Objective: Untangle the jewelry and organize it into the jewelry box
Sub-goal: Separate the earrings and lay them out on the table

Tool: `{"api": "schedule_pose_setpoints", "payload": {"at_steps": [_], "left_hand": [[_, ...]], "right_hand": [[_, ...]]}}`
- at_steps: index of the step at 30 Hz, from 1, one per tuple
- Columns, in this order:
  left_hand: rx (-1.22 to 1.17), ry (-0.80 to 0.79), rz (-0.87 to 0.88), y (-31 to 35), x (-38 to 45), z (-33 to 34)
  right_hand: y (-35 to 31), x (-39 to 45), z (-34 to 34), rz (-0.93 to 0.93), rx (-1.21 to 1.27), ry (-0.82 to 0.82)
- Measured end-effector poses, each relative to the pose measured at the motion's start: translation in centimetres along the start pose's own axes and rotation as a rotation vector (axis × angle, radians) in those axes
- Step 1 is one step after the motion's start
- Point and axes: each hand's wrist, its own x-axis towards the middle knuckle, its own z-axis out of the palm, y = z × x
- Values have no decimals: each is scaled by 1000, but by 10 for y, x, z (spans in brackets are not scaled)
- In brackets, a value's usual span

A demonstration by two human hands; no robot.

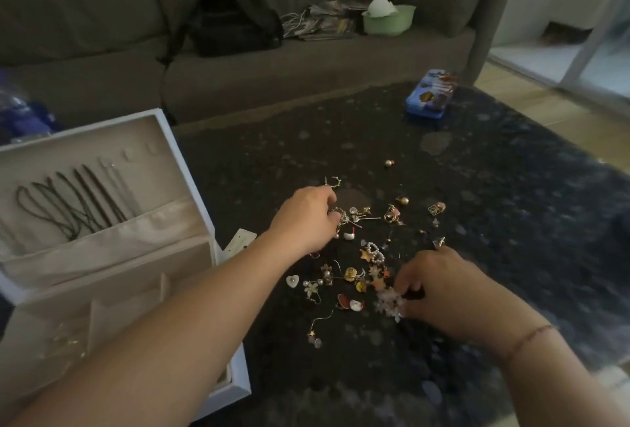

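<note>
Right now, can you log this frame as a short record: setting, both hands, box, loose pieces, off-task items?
setting: dark table before a sofa
left hand: fingers curled on a gold piece
right hand: pinching white snowflake piece
jewelry box: open, dark necklaces hung in lid
loose jewelry: scattered between the hands
off-task: blue tin, backpack

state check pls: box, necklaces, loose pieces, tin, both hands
jewelry box: open, lid raised.
necklaces: hung inside the lid.
loose jewelry: scattered on the table.
blue tin: closed.
left hand: gripping a gold piece.
right hand: pinching a white snowflake piece.
</note>
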Motion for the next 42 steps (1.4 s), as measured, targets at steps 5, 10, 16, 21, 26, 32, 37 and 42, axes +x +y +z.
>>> {"api": "schedule_pose_setpoints", "payload": {"at_steps": [5, 10, 16, 21, 26, 32, 37, 42], "left_hand": [[-2, -36, -55, 8, 19, 7], [52, -51, -40, 10, 25, 3], [6, -96, -52, 3, 32, -15], [-14, -216, -12, -2, 33, -23], [-74, -235, -15, -10, 45, -36], [-395, 45, -176, -16, 79, -19], [-266, 24, -205, -20, 96, -11], [-63, -71, -103, -14, 101, -15]], "right_hand": [[-4, -4, -1, -34, 26, 71], [0, -4, -5, -66, 76, 123], [4, -3, -11, -78, 127, 135], [7, -3, -12, -91, 161, 173], [10, -1, -12, -99, 207, 211], [10, -2, -11, -122, 253, 222], [9, -2, -10, -136, 278, 185], [8, -3, -11, -135, 280, 172]]}}
